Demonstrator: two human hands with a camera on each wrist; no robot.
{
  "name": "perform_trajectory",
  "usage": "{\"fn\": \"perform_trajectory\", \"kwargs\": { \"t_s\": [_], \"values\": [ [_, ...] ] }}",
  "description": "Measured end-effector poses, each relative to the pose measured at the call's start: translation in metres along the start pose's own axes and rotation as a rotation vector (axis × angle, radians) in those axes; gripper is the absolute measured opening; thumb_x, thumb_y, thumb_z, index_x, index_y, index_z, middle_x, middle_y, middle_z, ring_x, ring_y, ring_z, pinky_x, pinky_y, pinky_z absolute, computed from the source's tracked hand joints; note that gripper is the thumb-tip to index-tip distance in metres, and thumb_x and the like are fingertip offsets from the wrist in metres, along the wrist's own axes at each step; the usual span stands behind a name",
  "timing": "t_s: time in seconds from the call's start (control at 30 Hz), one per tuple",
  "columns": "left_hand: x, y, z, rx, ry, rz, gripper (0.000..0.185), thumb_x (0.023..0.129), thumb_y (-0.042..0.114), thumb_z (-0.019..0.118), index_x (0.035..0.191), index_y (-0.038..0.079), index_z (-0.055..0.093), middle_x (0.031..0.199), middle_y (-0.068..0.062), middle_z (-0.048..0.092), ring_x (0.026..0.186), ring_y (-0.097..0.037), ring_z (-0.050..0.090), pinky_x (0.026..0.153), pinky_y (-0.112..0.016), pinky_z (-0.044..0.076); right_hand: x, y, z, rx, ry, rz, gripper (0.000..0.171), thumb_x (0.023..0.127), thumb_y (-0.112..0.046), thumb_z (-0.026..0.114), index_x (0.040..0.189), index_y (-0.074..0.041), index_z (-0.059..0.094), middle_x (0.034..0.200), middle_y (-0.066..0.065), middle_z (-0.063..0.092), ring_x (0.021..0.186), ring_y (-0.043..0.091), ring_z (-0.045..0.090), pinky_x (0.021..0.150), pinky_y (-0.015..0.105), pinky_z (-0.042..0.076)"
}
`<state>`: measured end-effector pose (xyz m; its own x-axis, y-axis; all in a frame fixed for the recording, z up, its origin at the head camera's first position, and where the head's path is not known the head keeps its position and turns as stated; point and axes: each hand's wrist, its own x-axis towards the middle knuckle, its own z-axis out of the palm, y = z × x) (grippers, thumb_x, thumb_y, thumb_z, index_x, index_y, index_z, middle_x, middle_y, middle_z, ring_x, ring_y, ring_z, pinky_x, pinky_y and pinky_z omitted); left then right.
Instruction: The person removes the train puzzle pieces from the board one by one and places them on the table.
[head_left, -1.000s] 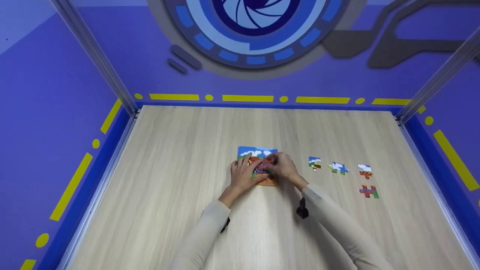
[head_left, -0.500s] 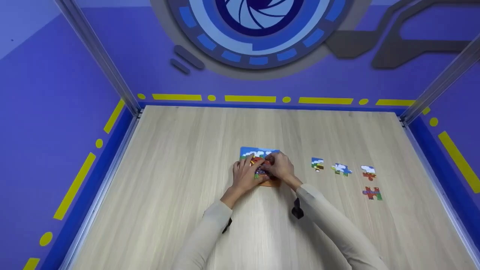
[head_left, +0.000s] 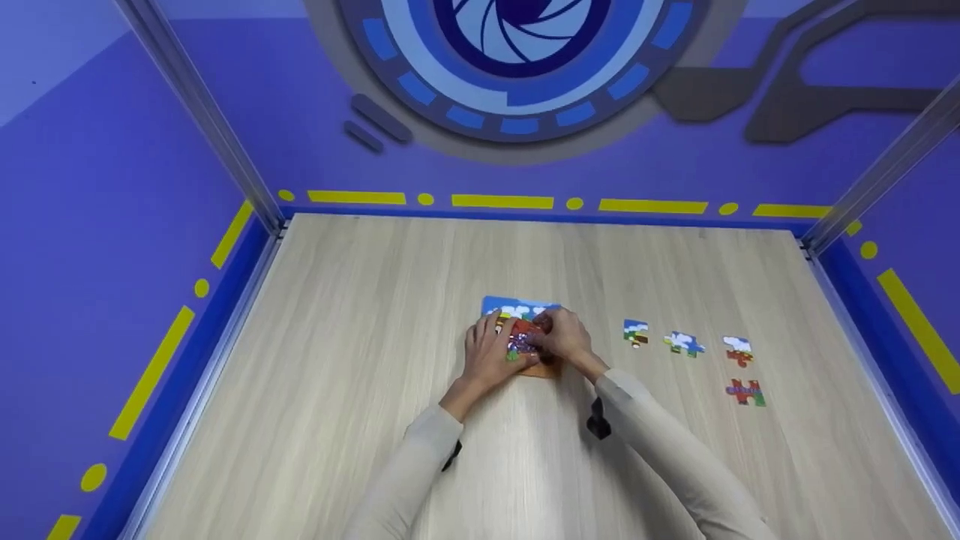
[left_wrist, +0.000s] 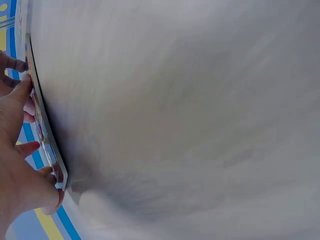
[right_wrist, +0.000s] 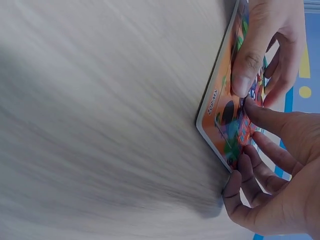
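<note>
A small picture jigsaw board point(head_left: 520, 301) with a blue top and orange lower border lies mid-table, largely covered by both hands. My left hand point(head_left: 491, 352) is spread over its left half; the thumb pad point(right_wrist: 242, 85) presses on the picture in the right wrist view. Over the right half, my right hand point(head_left: 568, 336) has thumb and bent fingers close together on a reddish puzzle piece point(right_wrist: 244, 129), pinching it against the picture. Other fingers of that hand curl by the board's right edge. In the left wrist view the board point(left_wrist: 59, 167) shows edge-on.
Several loose puzzle pieces lie right of the board: one piece point(head_left: 636, 331), a cloud piece point(head_left: 684, 343), a white-and-red piece point(head_left: 738, 350) and a red-green piece point(head_left: 745, 391) below it. Blue walls point(head_left: 487, 169) enclose the wooden table point(head_left: 360, 300) at the back and sides.
The right hand has bent in slightly more over the puzzle piece and drawn a little nearer the left hand. The left hand stays on the board. The whole view has shifted slightly.
</note>
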<state>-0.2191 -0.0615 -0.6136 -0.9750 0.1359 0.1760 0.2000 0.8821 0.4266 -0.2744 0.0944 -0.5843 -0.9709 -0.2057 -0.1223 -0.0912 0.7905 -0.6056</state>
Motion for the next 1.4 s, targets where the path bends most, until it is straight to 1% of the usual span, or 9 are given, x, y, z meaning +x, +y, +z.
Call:
{"fn": "perform_trajectory", "kwargs": {
  "t_s": [0.1,0.33,0.43,0.5,0.63,0.8,1.03,1.17,1.4],
  "values": [
    [-0.002,-0.002,0.002,0.014,0.011,-0.005,0.082,0.076,0.066,0.063,0.137,0.014,0.049,0.144,-0.015,0.038,0.13,-0.03,0.033,0.103,-0.051,0.026,-0.001,0.0,0.0,0.016,-0.007,0.003,0.028,0.08,-0.016,0.076,0.104,-0.005,0.069,0.088,0.009,0.066,0.073,0.017,0.058,0.063,0.029,0.047],
    [-0.004,-0.007,-0.001,-0.027,0.058,-0.013,0.08,0.075,0.064,0.066,0.135,0.014,0.051,0.141,-0.015,0.039,0.125,-0.031,0.035,0.101,-0.053,0.024,0.001,-0.002,-0.005,0.032,-0.013,-0.016,0.029,0.079,-0.017,0.077,0.103,-0.004,0.069,0.087,0.01,0.065,0.071,0.017,0.055,0.059,0.028,0.042],
    [-0.004,-0.011,-0.005,-0.01,0.038,-0.018,0.077,0.076,0.063,0.066,0.134,0.015,0.052,0.139,-0.014,0.041,0.12,-0.03,0.037,0.099,-0.052,0.026,0.003,-0.003,-0.006,0.024,-0.015,-0.033,0.03,0.077,-0.017,0.079,0.101,-0.003,0.07,0.086,0.01,0.066,0.071,0.016,0.056,0.059,0.028,0.043],
    [-0.004,-0.012,-0.008,0.017,0.007,-0.024,0.076,0.077,0.063,0.065,0.135,0.016,0.051,0.139,-0.013,0.042,0.118,-0.028,0.039,0.099,-0.051,0.027,0.004,-0.003,-0.006,0.013,-0.021,-0.039,0.03,0.076,-0.018,0.08,0.1,-0.003,0.07,0.085,0.01,0.067,0.071,0.016,0.056,0.061,0.028,0.044],
    [-0.003,-0.015,-0.01,0.044,-0.036,-0.032,0.076,0.077,0.063,0.064,0.137,0.018,0.05,0.139,-0.011,0.042,0.115,-0.027,0.04,0.1,-0.05,0.027,0.007,-0.004,-0.006,0.007,-0.049,-0.022,0.029,0.076,-0.018,0.08,0.099,-0.004,0.068,0.085,0.008,0.066,0.071,0.015,0.056,0.061,0.028,0.043],
    [-0.004,-0.014,-0.009,0.056,-0.026,-0.036,0.076,0.075,0.064,0.066,0.135,0.019,0.052,0.138,-0.01,0.044,0.113,-0.026,0.041,0.101,-0.049,0.028,0.007,-0.003,-0.008,0.021,-0.078,0.005,0.03,0.077,-0.016,0.078,0.102,-0.003,0.066,0.085,0.008,0.064,0.069,0.014,0.053,0.059,0.025,0.04],
    [-0.004,-0.012,-0.009,0.073,-0.015,-0.043,0.076,0.073,0.064,0.068,0.132,0.019,0.056,0.138,-0.01,0.046,0.115,-0.025,0.042,0.101,-0.049,0.029,0.008,-0.001,-0.012,0.086,-0.084,0.023,0.032,0.077,-0.013,0.078,0.104,-0.002,0.063,0.088,0.011,0.064,0.071,0.015,0.053,0.061,0.025,0.041],
    [-0.003,-0.012,-0.008,0.079,-0.024,-0.053,0.075,0.073,0.064,0.068,0.133,0.019,0.056,0.139,-0.009,0.045,0.116,-0.024,0.042,0.101,-0.049,0.029,0.008,0.0,-0.013,0.123,-0.07,0.022,0.032,0.076,-0.014,0.079,0.1,-0.001,0.063,0.085,0.01,0.063,0.068,0.014,0.051,0.058,0.024,0.039],
    [-0.005,-0.01,-0.009,0.077,-0.024,-0.059,0.074,0.073,0.062,0.069,0.131,0.018,0.057,0.137,-0.009,0.046,0.112,-0.025,0.042,0.098,-0.048,0.031,0.006,0.003,-0.011,0.198,-0.058,-0.012,0.021,0.078,-0.011,0.077,0.093,0.0,0.067,0.079,0.009,0.064,0.061,0.01,0.05,0.052,0.021,0.038]
  ]
}}
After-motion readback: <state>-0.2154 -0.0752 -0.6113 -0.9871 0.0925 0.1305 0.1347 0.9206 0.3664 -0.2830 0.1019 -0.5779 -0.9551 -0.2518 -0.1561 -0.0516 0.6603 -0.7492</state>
